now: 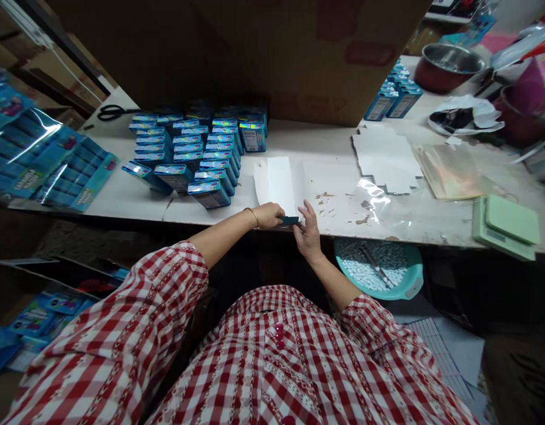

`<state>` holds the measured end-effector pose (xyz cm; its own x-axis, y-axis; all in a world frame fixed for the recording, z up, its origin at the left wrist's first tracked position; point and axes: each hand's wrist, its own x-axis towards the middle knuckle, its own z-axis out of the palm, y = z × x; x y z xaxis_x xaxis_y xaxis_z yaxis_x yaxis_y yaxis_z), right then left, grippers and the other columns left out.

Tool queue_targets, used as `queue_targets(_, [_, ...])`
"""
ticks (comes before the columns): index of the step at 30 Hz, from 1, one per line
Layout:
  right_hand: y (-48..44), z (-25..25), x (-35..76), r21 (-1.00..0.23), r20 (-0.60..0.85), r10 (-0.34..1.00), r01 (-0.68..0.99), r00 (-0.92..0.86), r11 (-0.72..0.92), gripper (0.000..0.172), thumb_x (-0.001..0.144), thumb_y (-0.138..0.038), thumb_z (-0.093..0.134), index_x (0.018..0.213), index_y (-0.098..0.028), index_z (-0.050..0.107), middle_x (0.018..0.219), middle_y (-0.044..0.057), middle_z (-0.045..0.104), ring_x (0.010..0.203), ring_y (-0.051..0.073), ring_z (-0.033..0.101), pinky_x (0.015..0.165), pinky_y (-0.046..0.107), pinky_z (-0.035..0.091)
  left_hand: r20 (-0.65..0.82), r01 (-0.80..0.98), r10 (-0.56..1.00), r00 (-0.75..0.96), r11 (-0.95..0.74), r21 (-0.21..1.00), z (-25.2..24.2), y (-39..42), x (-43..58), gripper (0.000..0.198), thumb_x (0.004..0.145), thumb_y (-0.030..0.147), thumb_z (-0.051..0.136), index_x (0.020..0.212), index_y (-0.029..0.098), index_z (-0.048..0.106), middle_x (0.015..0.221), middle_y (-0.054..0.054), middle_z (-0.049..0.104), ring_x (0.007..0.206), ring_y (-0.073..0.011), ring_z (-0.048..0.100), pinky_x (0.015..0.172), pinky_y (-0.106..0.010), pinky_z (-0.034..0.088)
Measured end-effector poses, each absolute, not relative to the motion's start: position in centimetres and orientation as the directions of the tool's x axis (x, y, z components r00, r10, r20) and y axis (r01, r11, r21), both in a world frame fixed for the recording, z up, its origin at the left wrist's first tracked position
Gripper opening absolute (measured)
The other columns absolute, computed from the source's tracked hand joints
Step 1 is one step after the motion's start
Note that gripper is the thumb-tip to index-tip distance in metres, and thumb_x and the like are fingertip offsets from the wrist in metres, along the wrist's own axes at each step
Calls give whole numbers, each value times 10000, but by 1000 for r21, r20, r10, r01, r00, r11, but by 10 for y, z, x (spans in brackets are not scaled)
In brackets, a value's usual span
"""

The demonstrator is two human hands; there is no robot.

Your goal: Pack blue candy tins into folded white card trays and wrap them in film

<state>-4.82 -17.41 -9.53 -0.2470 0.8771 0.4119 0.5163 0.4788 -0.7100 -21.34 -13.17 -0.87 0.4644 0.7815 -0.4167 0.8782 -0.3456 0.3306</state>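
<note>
On the white surface (pixel 329 203) by stacked blue boxes (pixel 188 156), we saw the left hand (pixel 267 216) clenched on a small teal card (pixel 290 220) at the edge, the right hand (pixel 307 231) half-open just beside it, near a white cardboard blank (pixel 276 183)

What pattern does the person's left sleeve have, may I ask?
Left sleeve: red-and-white check, shown in the head view.

This is a cramped packing workshop: rows of blue printed boxes (pixel 188 156) are standing toward the back left of the long white surface (pixel 329 192), flat die-cut card blanks (pixel 387 159) are lying toward its right, and a green scale (pixel 505 227) is sitting near the front right corner. A teal basin of white pellets (pixel 376 265) is resting below the front edge, while a large cardboard carton (pixel 237 53) is looming behind.
</note>
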Motion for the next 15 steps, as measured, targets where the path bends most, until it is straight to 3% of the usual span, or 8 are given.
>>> queue_targets(5, [-175,-90,-42,-674,405,837,499,-368,545,587,839,-128,372,1393,-258,230,1485,82,215,1362,187,240,999,382,418,-418,953,869,264,-167,254,-14,-126,-206,306,781,228,566,1078,159,584,965,-59,663,843,-164,604,681,-218,404])
queue_targets(8, [-176,-88,-40,-681,385,843,500,-377,535,600,831,-120,380,1394,-269,232,1478,80,232,1355,184,258,995,386,423,-345,965,914,213,-141,222,-16,-129,-205,370,775,271,599,1130,178,548,1063,-91,626,949,-217,583,736,-273,434])
queue_targets(11, [-177,-88,-41,-702,388,844,475,-370,531,598,821,-97,375,1383,-266,258,1478,77,235,1355,182,257,1006,389,412,-208,969,952,223,-194,152,-14,-139,-203,274,791,285,593,1048,190,597,1084,-104,607,1034,-273,533,818,-395,435])
queue_targets(13, [-178,-87,-44,-723,391,850,454,-353,521,604,806,-73,368,1376,-252,275,1477,82,239,1356,179,253,1019,386,398,-167,962,947,273,-267,59,-12,-149,-200,154,835,214,514,904,181,648,974,-87,641,1020,-273,536,911,-510,363])
queue_targets(15, [-179,-87,-48,-735,387,857,448,-340,509,626,786,-50,362,1378,-234,279,1477,90,239,1356,179,253,1038,389,377,-148,942,932,330,-336,-21,-14,-158,-195,229,858,145,434,847,179,660,852,-65,661,963,-243,565,984,-576,252])
